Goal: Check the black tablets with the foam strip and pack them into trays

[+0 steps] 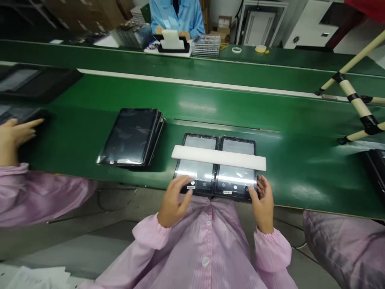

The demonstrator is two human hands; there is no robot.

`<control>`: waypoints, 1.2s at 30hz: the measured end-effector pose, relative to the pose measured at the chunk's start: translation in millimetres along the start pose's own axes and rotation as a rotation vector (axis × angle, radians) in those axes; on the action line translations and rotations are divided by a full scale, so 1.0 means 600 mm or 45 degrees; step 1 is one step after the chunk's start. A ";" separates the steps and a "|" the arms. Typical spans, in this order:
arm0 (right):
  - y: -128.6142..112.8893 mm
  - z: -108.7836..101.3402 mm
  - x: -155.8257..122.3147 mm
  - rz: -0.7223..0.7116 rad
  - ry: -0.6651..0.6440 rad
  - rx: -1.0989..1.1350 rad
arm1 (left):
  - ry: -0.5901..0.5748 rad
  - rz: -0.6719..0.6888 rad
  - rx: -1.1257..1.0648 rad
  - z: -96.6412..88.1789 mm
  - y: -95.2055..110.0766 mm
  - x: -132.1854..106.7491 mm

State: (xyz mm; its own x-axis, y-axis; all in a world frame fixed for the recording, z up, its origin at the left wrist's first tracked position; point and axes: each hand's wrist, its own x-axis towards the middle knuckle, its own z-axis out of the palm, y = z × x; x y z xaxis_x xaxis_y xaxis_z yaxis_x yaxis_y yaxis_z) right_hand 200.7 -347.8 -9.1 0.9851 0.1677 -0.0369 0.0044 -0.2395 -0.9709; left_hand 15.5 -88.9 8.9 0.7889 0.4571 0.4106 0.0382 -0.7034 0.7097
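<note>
Two dark-framed tablets with grey screens lie side by side before me, the left tablet (200, 170) and the right tablet (236, 176). A white foam strip (218, 157) rests across both. My left hand (176, 200) is at the left tablet's lower left corner, its fingers over the edge and its thumb apart. At the lower right corner of the other tablet, my right hand (263, 202) has its thumb on the face and its bent fingers along the side, gripping the edge. Left of these stands a stack of dark, film-wrapped tablets (132, 136).
Across the green bench (240, 104) a person in blue (177, 18) works beside clear trays (206, 46). A co-worker's hand (15, 138) touches dark devices at far left. A cream pipe frame (355, 98) stands at right, near more dark devices (375, 168).
</note>
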 end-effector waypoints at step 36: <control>0.020 -0.011 0.009 -0.007 -0.041 0.126 | -0.539 0.115 0.352 -0.022 -0.060 0.199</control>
State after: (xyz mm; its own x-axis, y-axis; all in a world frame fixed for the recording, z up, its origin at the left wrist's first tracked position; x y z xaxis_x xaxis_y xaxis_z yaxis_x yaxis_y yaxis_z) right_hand 207.2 -356.4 -19.4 0.9791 0.2002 -0.0373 -0.0085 -0.1428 -0.9897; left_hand 100.0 -1.9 39.9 0.9735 0.1681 0.1550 0.0744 -0.8737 0.4807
